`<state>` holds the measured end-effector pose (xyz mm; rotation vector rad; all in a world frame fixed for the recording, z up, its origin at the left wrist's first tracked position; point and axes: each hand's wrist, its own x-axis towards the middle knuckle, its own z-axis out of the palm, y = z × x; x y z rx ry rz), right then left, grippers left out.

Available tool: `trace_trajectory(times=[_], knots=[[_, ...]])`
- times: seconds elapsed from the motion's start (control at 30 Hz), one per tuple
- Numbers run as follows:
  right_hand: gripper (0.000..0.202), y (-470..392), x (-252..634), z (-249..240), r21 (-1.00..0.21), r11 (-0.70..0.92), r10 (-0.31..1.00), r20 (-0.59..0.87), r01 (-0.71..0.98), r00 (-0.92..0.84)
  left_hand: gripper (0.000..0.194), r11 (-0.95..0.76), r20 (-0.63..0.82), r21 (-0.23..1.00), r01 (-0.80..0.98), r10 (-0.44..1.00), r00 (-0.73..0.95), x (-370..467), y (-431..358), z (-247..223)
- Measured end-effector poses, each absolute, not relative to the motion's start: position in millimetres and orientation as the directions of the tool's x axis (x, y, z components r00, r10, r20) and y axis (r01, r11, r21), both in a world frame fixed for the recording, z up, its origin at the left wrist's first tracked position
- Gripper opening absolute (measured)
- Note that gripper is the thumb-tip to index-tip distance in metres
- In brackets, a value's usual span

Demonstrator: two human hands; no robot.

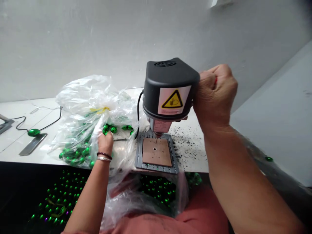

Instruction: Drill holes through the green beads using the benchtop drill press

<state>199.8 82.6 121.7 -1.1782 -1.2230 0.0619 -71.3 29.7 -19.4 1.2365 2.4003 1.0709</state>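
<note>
Head view: from where I stand, a loose bauble (33,132) and a bar (33,144) lie toward the left end of the counter (12,148).
Bag: clear, tied in yellow (80,91), slumped over green beads (74,156); a tug could spill some off the edge.
Left hand: against the beads (105,141); its fingers are mostly hidden, so I can't tell how far open they are or what they hold.
Cord: close beside the bag (138,113), so shifting plastic might snag it.
Drill: on the counter (168,87), its bit (156,140) poised over the board (158,159), near a hole. I see no clamp, so the board might twist; stray film could wrap a spinning bit.
Right hand: fingers curled closed at the drill's right side (216,87), their hold hidden; a slip there could jerk the bit.
</note>
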Motion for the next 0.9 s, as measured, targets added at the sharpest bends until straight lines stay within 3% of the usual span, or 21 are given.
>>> trace_trajectory(times=[0.1,0.23,0.37,0.6,0.73,0.9], knots=[[0.019,82.0,199.6,120.4,-0.723,0.469,0.602,0.682,0.508,0.415,0.046,0.531,0.116,0.530,0.661,0.727,-0.677,-86.3,37.9,-15.2],[0.019,82.1,200.7,119.4,-0.721,0.490,0.606,0.685,0.490,0.403,0.057,0.575,0.043,0.467,0.672,0.744,-0.667,-91.8,47.0,-27.6],[0.020,83.1,201.5,119.7,-0.721,0.500,0.602,0.687,0.479,0.407,0.070,0.541,0.052,0.363,0.759,0.802,-0.596,-99.6,60.7,-38.5],[0.019,80.9,198.4,119.5,-0.739,0.510,0.605,0.672,0.441,0.427,0.057,0.470,-0.051,0.129,0.873,0.883,-0.467,-84.7,68.5,-43.7],[0.020,81.6,198.2,118.8,-0.733,0.532,0.603,0.680,0.424,0.417,0.048,0.313,0.020,0.196,0.929,0.946,-0.323,-60.4,55.5,-51.5],[0.020,82.6,199.7,117.6,-0.734,0.546,0.618,0.679,0.404,0.396,0.046,0.191,0.168,0.498,0.845,0.935,-0.311,-47.5,46.5,-47.9]])
